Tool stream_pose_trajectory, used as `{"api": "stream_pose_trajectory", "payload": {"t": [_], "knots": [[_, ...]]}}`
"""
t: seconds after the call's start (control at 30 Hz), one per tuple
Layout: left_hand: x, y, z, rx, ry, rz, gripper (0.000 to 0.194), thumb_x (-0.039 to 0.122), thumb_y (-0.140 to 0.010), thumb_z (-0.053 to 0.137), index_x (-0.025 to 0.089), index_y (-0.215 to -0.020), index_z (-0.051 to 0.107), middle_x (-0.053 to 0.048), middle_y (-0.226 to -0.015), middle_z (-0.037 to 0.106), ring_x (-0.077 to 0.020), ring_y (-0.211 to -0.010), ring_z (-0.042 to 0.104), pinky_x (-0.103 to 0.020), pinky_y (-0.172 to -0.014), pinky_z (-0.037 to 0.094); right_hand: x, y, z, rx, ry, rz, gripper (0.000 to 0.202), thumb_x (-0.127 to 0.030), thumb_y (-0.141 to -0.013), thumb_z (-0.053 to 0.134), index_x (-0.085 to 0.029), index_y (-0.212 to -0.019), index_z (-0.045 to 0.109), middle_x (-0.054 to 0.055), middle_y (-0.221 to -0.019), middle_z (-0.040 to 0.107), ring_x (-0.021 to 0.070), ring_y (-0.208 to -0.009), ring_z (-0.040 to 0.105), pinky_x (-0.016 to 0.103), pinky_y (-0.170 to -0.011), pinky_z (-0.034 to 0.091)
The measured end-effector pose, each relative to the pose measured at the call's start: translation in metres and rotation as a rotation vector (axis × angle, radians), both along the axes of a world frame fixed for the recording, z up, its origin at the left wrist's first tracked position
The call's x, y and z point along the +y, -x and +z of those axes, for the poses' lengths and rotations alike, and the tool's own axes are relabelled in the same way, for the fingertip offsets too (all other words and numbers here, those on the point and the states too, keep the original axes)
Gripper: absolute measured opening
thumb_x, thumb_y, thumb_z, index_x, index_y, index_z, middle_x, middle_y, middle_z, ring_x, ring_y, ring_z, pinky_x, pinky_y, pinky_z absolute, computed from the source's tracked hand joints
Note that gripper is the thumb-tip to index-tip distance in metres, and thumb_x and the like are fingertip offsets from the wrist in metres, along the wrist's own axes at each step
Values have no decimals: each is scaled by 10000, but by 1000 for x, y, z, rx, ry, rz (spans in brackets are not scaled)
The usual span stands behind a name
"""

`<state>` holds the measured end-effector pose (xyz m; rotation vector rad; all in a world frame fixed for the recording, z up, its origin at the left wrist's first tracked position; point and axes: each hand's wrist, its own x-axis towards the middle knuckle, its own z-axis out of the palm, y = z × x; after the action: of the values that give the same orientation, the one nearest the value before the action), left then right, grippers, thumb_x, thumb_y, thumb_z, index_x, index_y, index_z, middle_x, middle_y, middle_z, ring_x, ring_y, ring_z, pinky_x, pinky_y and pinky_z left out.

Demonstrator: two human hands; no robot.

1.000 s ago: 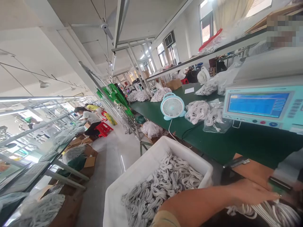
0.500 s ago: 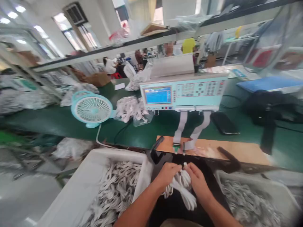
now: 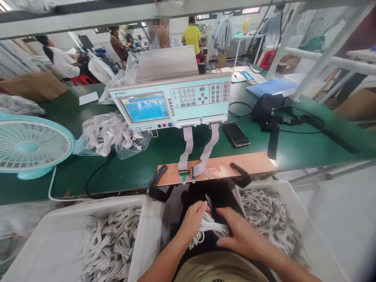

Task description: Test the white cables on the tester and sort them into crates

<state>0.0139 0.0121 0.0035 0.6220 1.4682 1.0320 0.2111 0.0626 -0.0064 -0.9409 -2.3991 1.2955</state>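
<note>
Above my lap, my left hand (image 3: 195,220) is closed on a bundled white cable (image 3: 209,225), whose loops hang below the fingers. My right hand (image 3: 239,231) is spread beside the bundle's right end, thumb and fingers apart; whether it touches the cable is unclear. Beyond the hands, two grey ribbon cables (image 3: 208,149) run from a light-blue tester (image 3: 199,96) to small connectors at the front of a wooden board (image 3: 249,162). One connector sits on a green circuit piece (image 3: 184,176).
White bins of bundled cables stand left (image 3: 138,235) and right (image 3: 293,196). Black clamps (image 3: 160,184) grip the board. On the green table (image 3: 305,149) are a fan (image 3: 32,145), bagged cables (image 3: 108,133), a phone (image 3: 235,134) and a black bag (image 3: 267,111). Several people are behind.
The view has shifted, so the tester and board appear further left. My right hand has opened and moved away from the left hand's fingertips. My left hand still holds the bundle.
</note>
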Motion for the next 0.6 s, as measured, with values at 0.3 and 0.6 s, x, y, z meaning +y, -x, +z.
{"api": "stream_pose_trajectory", "payload": {"t": [0.3, 0.6], "knots": [[-20, -3, 8, -135, -63, 98, 361, 438, -716, 636, 172, -953, 580, 20, -766, 569, -16, -349, 419, -157, -349, 250, -5, 42, -11, 500, 756, -43, 246, -348, -819, 575, -165, -977, 530, 6, -784, 556, 131, -678, 480, 241, -609, 379], [-24, -8, -6, -41, -96, 203, 357, 503, -713, 639, 173, -843, 599, 58, -500, 519, -58, -358, 397, -171, -367, 314, -13, 47, -6, 606, 788, -2, 403, -548, -829, 519, -193, -1020, 508, 31, -889, 534, 178, -804, 500, 295, -722, 405]]}}
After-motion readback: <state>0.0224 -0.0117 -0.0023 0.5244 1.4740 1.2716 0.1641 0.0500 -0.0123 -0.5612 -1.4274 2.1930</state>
